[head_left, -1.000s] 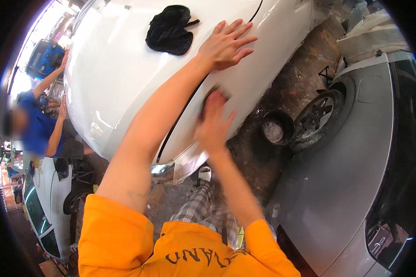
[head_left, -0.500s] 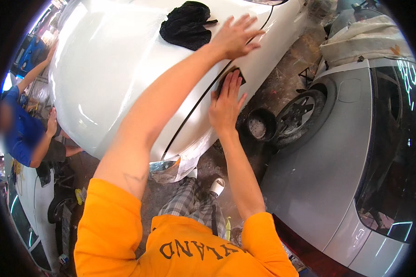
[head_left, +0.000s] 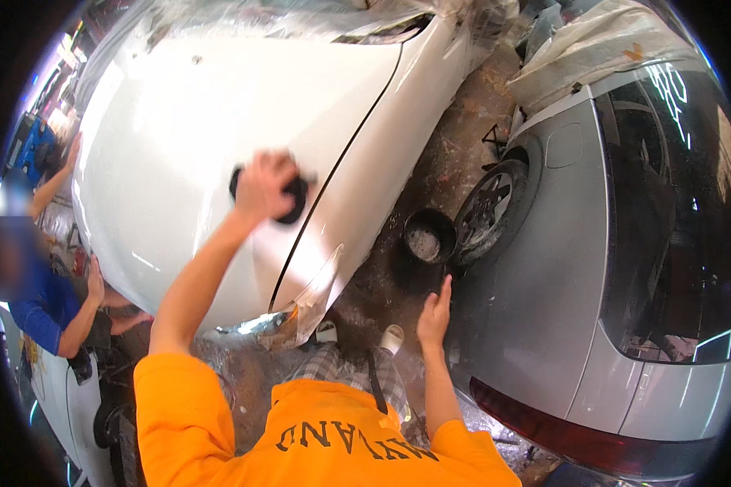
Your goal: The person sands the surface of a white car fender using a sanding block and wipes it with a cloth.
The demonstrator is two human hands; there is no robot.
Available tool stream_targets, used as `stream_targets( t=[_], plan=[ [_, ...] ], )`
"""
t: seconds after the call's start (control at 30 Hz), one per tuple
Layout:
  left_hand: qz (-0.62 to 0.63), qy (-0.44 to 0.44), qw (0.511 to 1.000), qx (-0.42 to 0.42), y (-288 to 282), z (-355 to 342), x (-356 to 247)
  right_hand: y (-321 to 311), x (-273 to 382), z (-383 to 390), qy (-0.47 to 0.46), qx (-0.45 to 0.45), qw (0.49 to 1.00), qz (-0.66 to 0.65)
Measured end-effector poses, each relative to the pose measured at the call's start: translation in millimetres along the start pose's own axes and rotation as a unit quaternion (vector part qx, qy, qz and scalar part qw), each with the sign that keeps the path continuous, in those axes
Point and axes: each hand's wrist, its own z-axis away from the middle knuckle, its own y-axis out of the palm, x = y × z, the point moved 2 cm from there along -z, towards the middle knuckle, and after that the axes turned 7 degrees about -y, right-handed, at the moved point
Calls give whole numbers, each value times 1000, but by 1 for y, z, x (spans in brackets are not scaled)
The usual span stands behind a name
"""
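My left hand (head_left: pixel 266 185), blurred by motion, grips a bunched black cloth (head_left: pixel 293 201) against the white car hood (head_left: pixel 195 122). Lower on the right, my right hand (head_left: pixel 435 315) hangs clear of the hood, seen almost edge-on with its fingers stretched out. Nothing shows in it, though part of the palm is turned away. The nearest thing to that hand is a black bucket (head_left: pixel 440 221) on the floor, with something greyish inside.
A grey car (head_left: pixel 536 268) stands close on the right, its wheel (head_left: pixel 491 207) beside the bucket. Clear plastic sheeting (head_left: pixel 252 20) covers the hood's far end. At left, a person in blue (head_left: pixel 53 312) has both hands at the hood's edge.
My left hand has come back toward me and now grips the black cloth, which lay farther up the hood. My right hand has left the hood; the dark pad under it no longer shows.
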Motion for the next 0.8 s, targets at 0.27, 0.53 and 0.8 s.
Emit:
stream_targets(
  t=[0.27,0.53,0.8],
  plan=[
    [-33,218,944,244,46,-16,-81,27,-70,-6,58,147,979,-130],
    [-209,69,955,197,127,-248,-127,16,-99,-55,151,141,941,-269],
    [76,-85,907,406,205,-132,-267,59,-104,-204,298,110,618,-719]
  ],
)
